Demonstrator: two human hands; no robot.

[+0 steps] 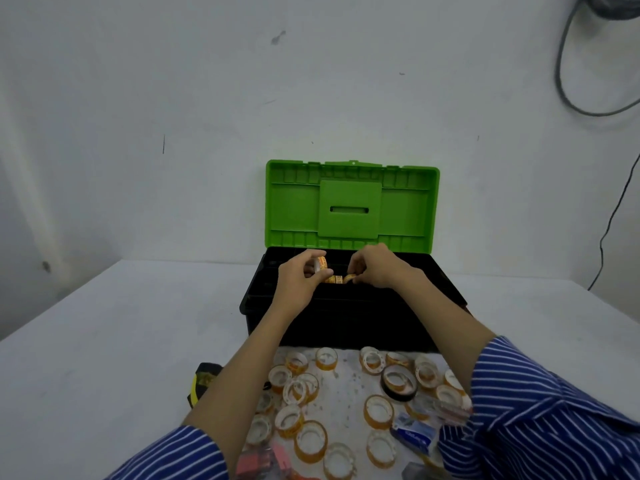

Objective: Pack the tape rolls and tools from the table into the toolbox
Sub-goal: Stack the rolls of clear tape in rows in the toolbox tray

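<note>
Both hands are over the open toolbox, which stands at the far side of the table with its green lid raised against the wall.

Left hand: fingers and thumb pinch one tape roll, held on edge above the black interior. Right hand: fingers curled down onto a second tape roll that sits low in the box, beside other orange rolls already inside. The exact compartment cannot be told; the interior is dark.

Remaining work: a large scatter of loose tape rolls lies on the table between the person and the toolbox, most lying flat with the hole upward. One black roll lies among them on the right side. A yellow and black tool lies partly hidden under the left forearm. A blue packet and a pink item lie at the near edge; neither can be identified.

Judgement: packing is at an early stage. The next pick lies toward the person, back from the box, so both hands must be withdrawn. The left hand is nearer the tool; the right is nearer the black roll
</note>
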